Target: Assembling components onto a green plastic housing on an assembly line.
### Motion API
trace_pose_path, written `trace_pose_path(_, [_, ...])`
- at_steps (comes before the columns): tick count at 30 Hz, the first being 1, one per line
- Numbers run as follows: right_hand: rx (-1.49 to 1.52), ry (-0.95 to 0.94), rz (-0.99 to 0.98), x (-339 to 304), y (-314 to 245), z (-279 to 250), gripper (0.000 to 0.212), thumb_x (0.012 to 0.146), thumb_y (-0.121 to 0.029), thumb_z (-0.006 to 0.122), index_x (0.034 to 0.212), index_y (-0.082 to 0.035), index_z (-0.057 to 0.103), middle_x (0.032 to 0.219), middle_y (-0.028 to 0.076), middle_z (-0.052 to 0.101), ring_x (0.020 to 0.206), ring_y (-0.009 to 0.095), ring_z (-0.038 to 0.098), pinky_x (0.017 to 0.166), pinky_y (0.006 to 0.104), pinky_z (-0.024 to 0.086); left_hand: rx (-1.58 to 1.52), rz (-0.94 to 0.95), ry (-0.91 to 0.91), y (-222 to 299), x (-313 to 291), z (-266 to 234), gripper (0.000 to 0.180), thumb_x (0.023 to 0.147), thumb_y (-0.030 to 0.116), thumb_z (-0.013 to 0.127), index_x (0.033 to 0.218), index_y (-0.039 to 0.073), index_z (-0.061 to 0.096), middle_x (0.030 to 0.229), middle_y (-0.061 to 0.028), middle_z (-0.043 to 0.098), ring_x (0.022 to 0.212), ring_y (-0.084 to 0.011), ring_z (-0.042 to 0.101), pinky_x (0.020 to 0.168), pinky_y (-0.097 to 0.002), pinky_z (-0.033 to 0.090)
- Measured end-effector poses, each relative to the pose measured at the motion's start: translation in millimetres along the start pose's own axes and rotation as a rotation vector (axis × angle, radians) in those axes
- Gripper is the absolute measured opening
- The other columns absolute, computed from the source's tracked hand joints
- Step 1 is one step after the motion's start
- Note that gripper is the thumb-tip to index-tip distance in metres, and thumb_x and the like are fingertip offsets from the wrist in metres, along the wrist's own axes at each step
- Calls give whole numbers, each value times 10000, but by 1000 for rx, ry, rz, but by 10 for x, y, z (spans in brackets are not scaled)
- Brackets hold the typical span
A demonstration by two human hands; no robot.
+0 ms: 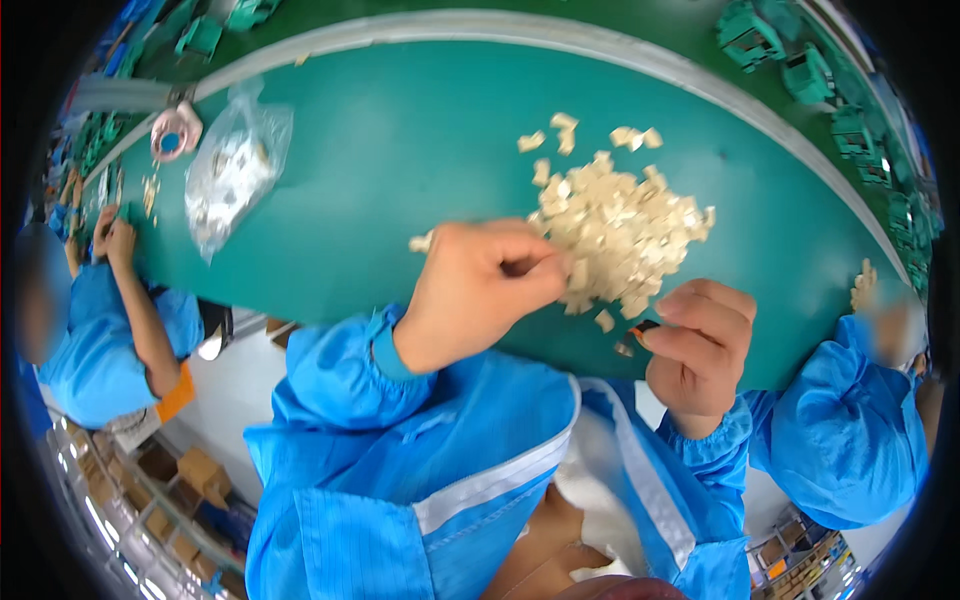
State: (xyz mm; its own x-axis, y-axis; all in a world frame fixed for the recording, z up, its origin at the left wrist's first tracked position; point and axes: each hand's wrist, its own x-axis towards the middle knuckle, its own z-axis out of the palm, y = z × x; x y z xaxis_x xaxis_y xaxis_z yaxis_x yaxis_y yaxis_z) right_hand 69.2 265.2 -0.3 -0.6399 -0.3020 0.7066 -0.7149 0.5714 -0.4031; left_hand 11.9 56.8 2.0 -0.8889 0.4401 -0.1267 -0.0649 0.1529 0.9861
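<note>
On the green tabletop lies a heap of small cream-coloured pieces [635, 225], with a few strays around it. My left hand [480, 290] reaches to the heap's near left edge, thumb and forefinger closed in a pinch; whatever sits between those fingertips is too small to tell. To the right of the heap, my right hand [700, 345] has its fingers bent around a small black-and-orange object with a metal tip [625, 347], which points left toward a loose cream piece [604, 320]. The fingers cover most of this object, so its kind does not show.
A clear plastic bag [238, 175] with pale contents lies at the left, beside a tape roll [175, 133]. Blue-sleeved co-workers [110, 330] sit on both sides. A pale raised rail [480, 20] borders the far edge of the green table [400, 130].
</note>
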Motion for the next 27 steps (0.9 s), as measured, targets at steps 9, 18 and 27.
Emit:
trace_pose_path(9, [-242,277,488,639,1529,-383,855,717,-152,783,1411,-47,296,1300,188,472,1187,277,487,937,389,420,658,406,133,-170,190,109,169,656,120,780,727,24,661,921,-55,573,812,-243,511,669,-331,454])
trace_pose_path(18, [-178,231,755,999,2368,-345,977,720,-209,761,1445,-9,137,1194,203,561,956,272,600,819,358,487,601,474,250,53,162,-31,336,652,113,799,938,49,636,1097,-115,578,941,-267,540,777,-347,452])
trace_pose_path(27, [1231,-448,898,1092,819,-135,726,795,-75,656,1415,-28,279,1073,163,615,973,215,609,803,309,506,-769,-124,-221,113,185,-96,465,835,133,677,1217,-37,473,1028,-116,586,842,-145,602,697,-256,484])
